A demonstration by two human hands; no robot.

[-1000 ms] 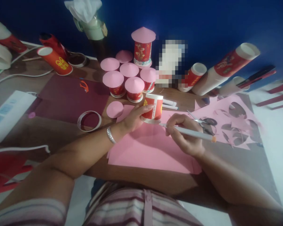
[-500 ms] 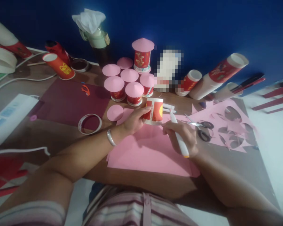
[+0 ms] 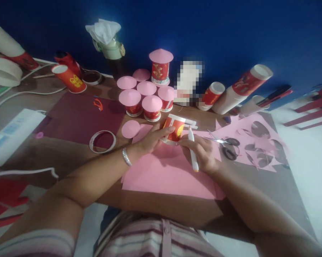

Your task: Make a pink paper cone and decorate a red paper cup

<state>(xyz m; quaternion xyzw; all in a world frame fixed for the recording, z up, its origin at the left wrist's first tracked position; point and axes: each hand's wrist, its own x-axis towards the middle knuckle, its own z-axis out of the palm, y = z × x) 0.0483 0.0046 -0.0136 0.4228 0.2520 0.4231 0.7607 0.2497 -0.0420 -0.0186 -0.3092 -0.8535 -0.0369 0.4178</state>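
My left hand (image 3: 156, 137) is closed around a red and white paper cup (image 3: 176, 125) with a yellow print, held tilted above the pink paper. A white marker (image 3: 193, 151) with an orange end lies in my right hand (image 3: 202, 150), its tip pointing up and away from me. The fingers of that hand reach to the cup's lower edge. Pink paper sheets (image 3: 161, 175) lie below both hands. Behind the cup are more white markers (image 3: 190, 124). Several red cups with pink cone tops (image 3: 152, 103) stand beyond, one of them (image 3: 161, 67) raised higher.
Scissors (image 3: 225, 142) and cut pink scraps (image 3: 260, 142) lie to the right. At the back right lean red-white cup stacks (image 3: 243, 87). Left are a tape roll (image 3: 102, 141), a pink disc (image 3: 130, 129), an orange cutter-like item (image 3: 98, 104), a red cup (image 3: 70, 79) and a white power strip (image 3: 13, 134).
The cup has turned and tilted in my left hand. My right hand with the marker has moved left, its fingers now at the cup's lower edge. The view has shifted slightly.
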